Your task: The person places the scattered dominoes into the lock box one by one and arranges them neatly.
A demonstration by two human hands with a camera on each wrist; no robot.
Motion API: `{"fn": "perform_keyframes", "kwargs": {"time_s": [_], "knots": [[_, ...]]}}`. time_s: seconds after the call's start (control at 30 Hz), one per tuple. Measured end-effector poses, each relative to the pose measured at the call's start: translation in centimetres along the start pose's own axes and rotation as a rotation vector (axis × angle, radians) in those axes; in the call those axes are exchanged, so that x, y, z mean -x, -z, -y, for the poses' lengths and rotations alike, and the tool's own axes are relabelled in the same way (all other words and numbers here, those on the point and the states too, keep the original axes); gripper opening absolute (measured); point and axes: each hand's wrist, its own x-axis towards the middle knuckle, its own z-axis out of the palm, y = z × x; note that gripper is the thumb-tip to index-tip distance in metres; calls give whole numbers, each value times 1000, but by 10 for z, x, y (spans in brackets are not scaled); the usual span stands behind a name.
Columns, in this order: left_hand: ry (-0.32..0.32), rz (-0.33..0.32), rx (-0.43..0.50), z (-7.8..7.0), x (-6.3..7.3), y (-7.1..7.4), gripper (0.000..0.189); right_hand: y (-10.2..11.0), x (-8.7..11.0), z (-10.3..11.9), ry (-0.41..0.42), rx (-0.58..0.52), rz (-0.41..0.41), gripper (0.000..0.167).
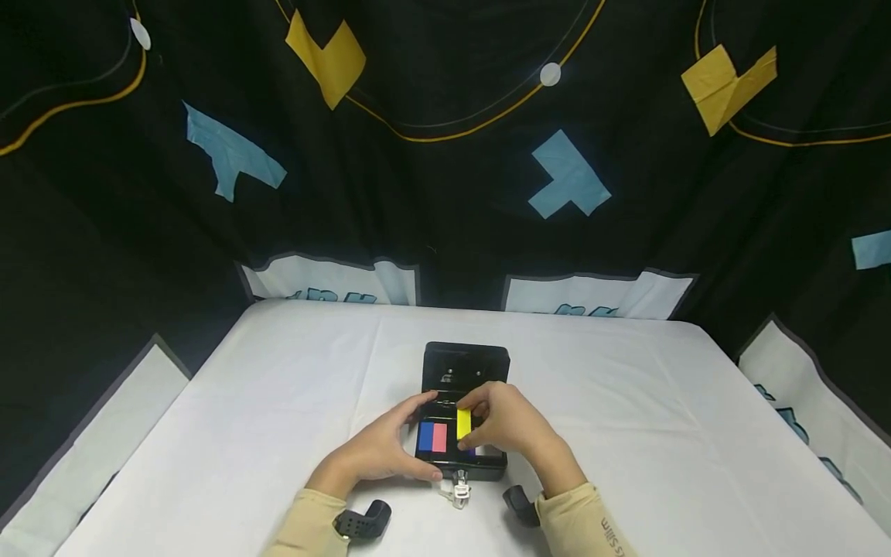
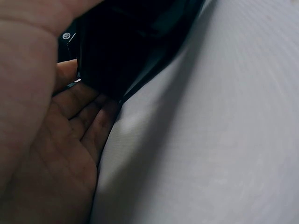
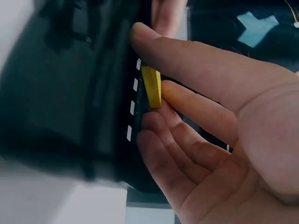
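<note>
A black metal cash box stands on the white table with its lid raised at the back. My left hand grips the box's left side, thumb at the front edge, fingertips near the back corner. Between thumb and fingers, my right hand pinches a flat yellow strip over the right part of the box. In the right wrist view the yellow strip appears edge-on. A blue strip and a pink strip lie side by side in the left part. Something purple is partly covered by the right hand.
Keys hang from the lock at the box's front. Wrist-worn black camera mounts sit near both cuffs. A white cloth covers the table, and a black curtain with taped shapes hangs behind.
</note>
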Motion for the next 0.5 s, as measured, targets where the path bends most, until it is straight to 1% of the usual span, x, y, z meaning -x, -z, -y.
{"fn": "perform_keyframes", "kwargs": {"time_s": [0.23, 0.5], "knots": [[-14, 14, 9, 0, 0, 0, 114, -14, -3, 2, 27, 50, 15, 46], [-39, 21, 6, 1, 0, 1, 114, -23, -3, 1, 54, 102, 6, 44]]}}
